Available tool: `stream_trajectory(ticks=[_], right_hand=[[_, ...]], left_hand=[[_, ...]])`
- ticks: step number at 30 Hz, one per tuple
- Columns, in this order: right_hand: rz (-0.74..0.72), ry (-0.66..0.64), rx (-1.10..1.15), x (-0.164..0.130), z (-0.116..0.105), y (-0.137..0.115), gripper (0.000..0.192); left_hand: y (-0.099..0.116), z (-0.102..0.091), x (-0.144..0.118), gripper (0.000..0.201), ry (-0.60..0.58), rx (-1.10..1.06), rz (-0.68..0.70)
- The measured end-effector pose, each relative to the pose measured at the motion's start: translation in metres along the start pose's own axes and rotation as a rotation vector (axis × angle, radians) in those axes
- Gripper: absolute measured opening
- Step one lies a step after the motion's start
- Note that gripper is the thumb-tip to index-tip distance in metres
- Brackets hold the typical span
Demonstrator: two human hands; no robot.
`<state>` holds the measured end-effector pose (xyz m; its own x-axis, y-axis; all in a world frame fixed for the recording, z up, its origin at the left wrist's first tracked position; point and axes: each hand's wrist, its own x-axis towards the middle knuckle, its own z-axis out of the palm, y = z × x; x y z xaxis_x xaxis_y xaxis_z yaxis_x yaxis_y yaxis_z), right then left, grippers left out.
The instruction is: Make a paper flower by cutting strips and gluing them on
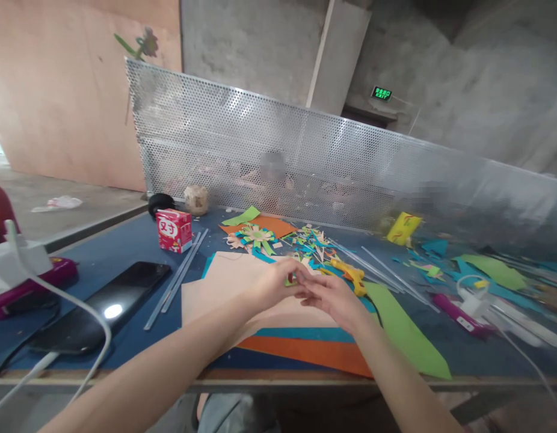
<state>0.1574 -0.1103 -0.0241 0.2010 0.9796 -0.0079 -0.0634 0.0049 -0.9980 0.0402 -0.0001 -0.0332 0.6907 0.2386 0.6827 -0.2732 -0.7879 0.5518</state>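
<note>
Green, and very small, is the scrap of paper (291,281) pinched where the two hands meet above the middle of the bench (125,252), which is covered in dark blue. The left hand (273,282) curls its fingers closed around the scrap from the left, and the right hand (332,299) closes thumb and fingertips on it from the other side; how much of the scrap each one grips is too small to tell. Beneath the hands lie pale beige sheets of card (228,282), which overlap a teal sheet (305,334) and an orange sheet (314,353) nearer the bench edge. A long green paper strip (405,334) slants away to the right of the right wrist. Just beyond the hands rests a yellow glue gun (350,275), and behind it a scatter of coloured paper offcuts (312,240) and a paper flower of green, teal and cream petals (255,236). Clear glue sticks (177,279) lie in a line left of the beige card, near a small red carton (174,230). A black phone (102,305) rests face up at the left, with a white cable (80,304) crossing it. A perforated metal screen (305,150) stands along the far edge of the bench.
</note>
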Motion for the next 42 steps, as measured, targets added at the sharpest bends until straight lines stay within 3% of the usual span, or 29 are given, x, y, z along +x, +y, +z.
stream_trajectory(ticks=[3, 6, 10, 13, 17, 19, 22, 25, 27, 29, 31, 34, 38, 42], right_hand=[[0.087, 0.036, -0.042, -0.016, -0.007, 0.003, 0.03], [0.087, 0.086, -0.198, -0.028, -0.009, 0.005, 0.031], [-0.036, 0.156, -0.433, -0.042, -0.002, 0.011, 0.026], [-0.262, 0.321, -0.669, -0.052, 0.004, 0.016, 0.022], [-0.778, 0.57, -1.074, -0.067, -0.002, 0.013, 0.019], [-0.851, 0.625, -1.204, -0.079, -0.011, 0.005, 0.018], [-0.683, 0.618, -1.315, -0.105, -0.027, -0.004, 0.02], [-0.272, 0.481, -1.309, -0.135, -0.039, 0.001, 0.026], [-0.021, 0.341, -1.209, -0.151, -0.044, 0.007, 0.021], [0.064, 0.23, -1.134, -0.157, -0.045, 0.009, 0.019], [0.038, 0.197, -1.129, -0.151, -0.044, 0.004, 0.03], [0.029, 0.22, -1.161, -0.116, -0.041, -0.011, 0.027], [-0.079, 0.338, -1.284, -0.036, -0.042, -0.02, 0.022], [-0.064, 0.355, -1.321, 0.042, -0.054, -0.017, 0.019]], left_hand=[[0.004, 0.01, -0.005, 0.01, -0.112, 0.15, 0.224], [0.007, 0.014, -0.008, 0.014, -0.181, 0.234, 0.355], [0.011, 0.015, -0.011, 0.031, -0.075, 0.357, 0.331], [0.014, 0.019, -0.012, 0.04, -0.025, 0.29, 0.212], [0.012, 0.023, -0.012, 0.032, -0.049, 0.131, 0.068], [0.007, 0.02, -0.009, 0.025, -0.033, 0.072, -0.001], [-0.008, 0.008, -0.001, 0.023, 0.042, -0.075, -0.21], [-0.027, -0.008, 0.008, 0.016, 0.186, -0.263, -0.439], [-0.039, -0.017, 0.012, 0.016, 0.297, -0.241, -0.469], [-0.048, -0.023, 0.014, 0.02, 0.344, -0.205, -0.481], [-0.053, -0.027, 0.013, 0.022, 0.352, -0.144, -0.499], [-0.056, -0.029, 0.008, 0.024, 0.32, -0.006, -0.537], [-0.052, -0.024, 0.002, 0.012, 0.24, 0.188, -0.539], [-0.046, -0.016, -0.002, 0.021, 0.148, 0.317, -0.527]])
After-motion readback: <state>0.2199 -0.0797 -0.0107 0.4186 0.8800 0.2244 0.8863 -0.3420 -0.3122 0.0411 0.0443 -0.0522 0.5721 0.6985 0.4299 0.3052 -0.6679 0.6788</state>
